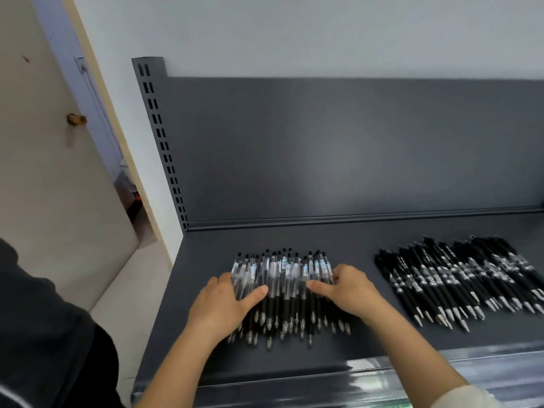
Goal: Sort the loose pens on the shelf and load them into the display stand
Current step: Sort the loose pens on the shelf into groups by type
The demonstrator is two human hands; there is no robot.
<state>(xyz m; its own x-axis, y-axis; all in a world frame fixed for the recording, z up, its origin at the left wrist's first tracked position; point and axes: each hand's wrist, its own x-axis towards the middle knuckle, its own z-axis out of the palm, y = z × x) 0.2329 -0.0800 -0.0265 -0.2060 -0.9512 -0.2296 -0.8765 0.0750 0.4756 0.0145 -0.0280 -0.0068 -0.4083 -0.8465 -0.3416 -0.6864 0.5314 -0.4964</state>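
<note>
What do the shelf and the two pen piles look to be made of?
Shelf: likely painted metal, dark grey, semi-matte with a soft sheen and a slotted upright. Left pens: apparently clear plastic barrels, black grips, metallic-looking tips. Right pens: opaque black plastic, white print, silvery tips.

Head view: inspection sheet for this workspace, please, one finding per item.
Surface: dark grey metal shelf, pens lying on it.
Job's things: heap of clear-barrelled black pens; row of all-black pens to its right; display stand not in view.
Clutter: nothing seen.
Hands: left hand and right hand flank the heap, thumbs on top.
Cables: thin white lead beside the beige door.
Surroundings: brass knob on that door; white wall behind.
</note>
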